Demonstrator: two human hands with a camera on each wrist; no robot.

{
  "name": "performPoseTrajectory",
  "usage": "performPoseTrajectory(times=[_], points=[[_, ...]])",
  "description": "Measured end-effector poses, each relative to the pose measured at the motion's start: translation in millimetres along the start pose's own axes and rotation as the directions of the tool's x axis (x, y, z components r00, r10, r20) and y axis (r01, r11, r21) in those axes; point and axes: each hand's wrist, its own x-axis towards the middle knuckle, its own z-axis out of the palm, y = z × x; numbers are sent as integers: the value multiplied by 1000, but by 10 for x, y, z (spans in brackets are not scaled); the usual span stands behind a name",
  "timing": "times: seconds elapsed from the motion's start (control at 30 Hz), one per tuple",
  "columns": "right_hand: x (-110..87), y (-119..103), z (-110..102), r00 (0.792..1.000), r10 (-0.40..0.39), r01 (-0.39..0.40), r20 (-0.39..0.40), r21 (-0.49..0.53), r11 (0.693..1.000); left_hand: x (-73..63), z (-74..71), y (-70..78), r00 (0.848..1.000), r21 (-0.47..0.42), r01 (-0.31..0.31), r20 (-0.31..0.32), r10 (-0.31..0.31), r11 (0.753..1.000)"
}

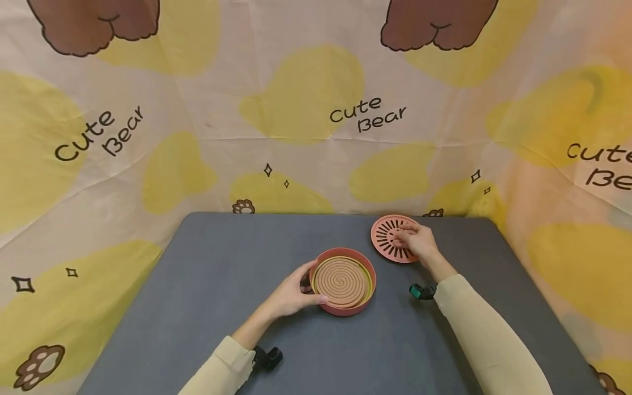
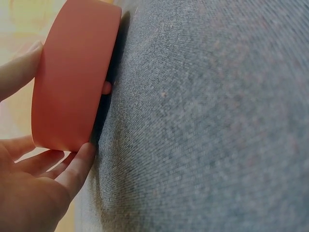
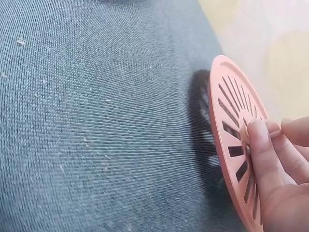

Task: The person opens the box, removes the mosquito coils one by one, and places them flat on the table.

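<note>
A round red mosquito coil box [image 1: 373, 284] stands on the table, its low wall and small foot [image 2: 106, 87] showing in the left wrist view. Inside it lies a tan spiral mosquito coil [image 1: 340, 281] with a yellow-green rim around it. My left hand [image 1: 295, 292] grips the box from the left, thumb at the near rim and fingers along the far side. Up and to the right, my right hand [image 1: 417, 240] pinches the small centre knob of a pink slotted lid [image 1: 382, 241]. A dark shadow falls beside the lid in the right wrist view.
Grey-blue cloth covers the table [image 1: 222, 258]. Behind and beside it hangs a printed curtain [image 1: 296, 99] with yellow patches and lettering. Dark wrist straps [image 1: 268, 359] sit below both hands.
</note>
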Motion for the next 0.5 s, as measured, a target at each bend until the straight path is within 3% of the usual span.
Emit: performPoseTrajectory(times=[0.3, 0.5], points=[[4, 56, 55, 999, 30, -30, 21, 11, 999, -11, -7, -25, 1000, 12, 4, -10, -4, 1000], [-77, 8, 53, 1000, -2, 2, -2, -102, 995, -18, -7, 4, 1000, 9, -3, -2, 3, 1000]])
